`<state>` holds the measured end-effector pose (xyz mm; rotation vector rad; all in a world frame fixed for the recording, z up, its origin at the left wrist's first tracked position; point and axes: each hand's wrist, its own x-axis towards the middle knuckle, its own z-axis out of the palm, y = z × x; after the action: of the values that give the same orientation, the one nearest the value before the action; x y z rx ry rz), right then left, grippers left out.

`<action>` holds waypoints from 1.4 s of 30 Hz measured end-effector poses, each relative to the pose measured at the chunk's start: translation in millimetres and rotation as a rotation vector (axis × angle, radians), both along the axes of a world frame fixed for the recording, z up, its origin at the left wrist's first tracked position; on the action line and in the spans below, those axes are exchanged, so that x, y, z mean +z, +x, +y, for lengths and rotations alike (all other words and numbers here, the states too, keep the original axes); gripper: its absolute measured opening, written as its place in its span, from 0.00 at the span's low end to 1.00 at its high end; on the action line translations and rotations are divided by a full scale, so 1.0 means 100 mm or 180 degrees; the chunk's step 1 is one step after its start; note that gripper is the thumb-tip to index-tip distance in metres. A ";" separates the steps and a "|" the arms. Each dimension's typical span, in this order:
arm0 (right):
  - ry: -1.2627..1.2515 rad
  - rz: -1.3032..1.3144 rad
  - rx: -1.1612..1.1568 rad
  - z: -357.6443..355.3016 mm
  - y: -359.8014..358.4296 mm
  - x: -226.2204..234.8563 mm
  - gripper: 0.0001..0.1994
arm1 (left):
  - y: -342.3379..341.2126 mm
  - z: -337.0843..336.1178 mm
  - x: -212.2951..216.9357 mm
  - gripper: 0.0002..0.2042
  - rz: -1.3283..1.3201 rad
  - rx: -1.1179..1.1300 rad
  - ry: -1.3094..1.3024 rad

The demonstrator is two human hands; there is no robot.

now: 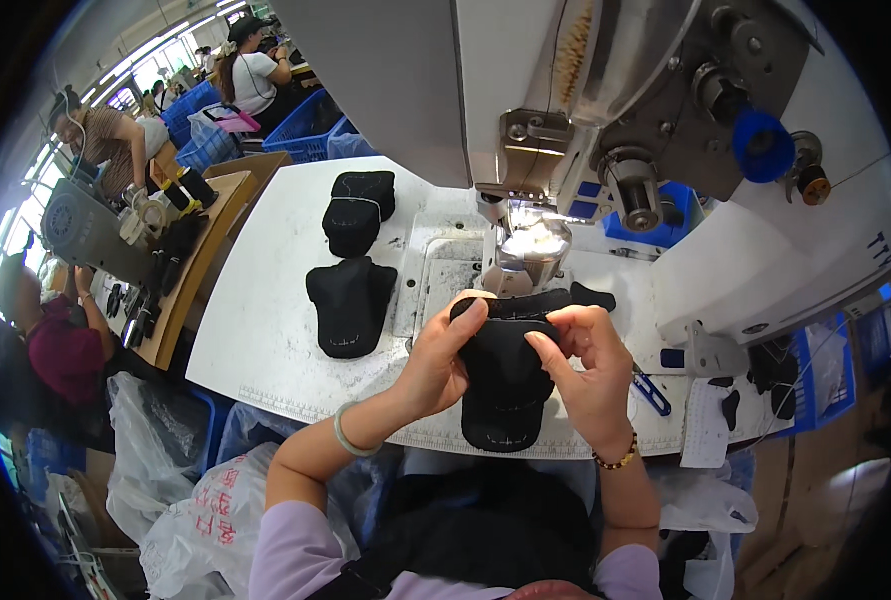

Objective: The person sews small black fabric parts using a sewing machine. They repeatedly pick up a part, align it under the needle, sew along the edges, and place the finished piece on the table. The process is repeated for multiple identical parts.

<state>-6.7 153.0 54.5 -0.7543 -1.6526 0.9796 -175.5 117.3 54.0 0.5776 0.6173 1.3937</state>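
Just in front of the sewing machine (536, 245), both my hands hold a black fabric piece (506, 395), broad and rounded at its lower end. My left hand (438, 355) pinches its upper left edge between thumb and fingers. Across from it, my right hand (588, 362) grips the upper right edge, with the thumb on the near face. A dark strip (521, 306) lies along the top of the piece, between the fingertips. To the left on the white table (266, 290) are a black bundle tied with pale string (359, 212) and a similar black bundle (351, 312).
Blue-handled thread snips (652, 394) lie right of my right hand. Blue bins (656, 215) stand behind the machine and to the right. Plastic bags (206, 510) crowd below the table's left edge. Other people work at the left, one in a maroon top (66, 345).
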 end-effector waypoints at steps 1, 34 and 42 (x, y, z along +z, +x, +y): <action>0.0219 -0.0016 -0.0076 0.00 -0.02 0.00 0.10 | 0.00 0.01 -0.04 0.16 0.0034 0.0033 0.0071; -0.0277 0.0590 -0.0067 0.17 -0.17 -0.09 0.14 | -0.10 0.07 -0.03 0.13 0.1830 0.0257 0.0343; 0.3809 -0.1489 -0.0976 0.29 0.12 -0.36 0.20 | -0.01 0.05 0.11 0.11 0.0971 0.0575 0.0182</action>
<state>5.0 181.6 18.9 -0.3620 -2.0322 -0.4897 -176.6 122.4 65.2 0.8048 0.8936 1.5084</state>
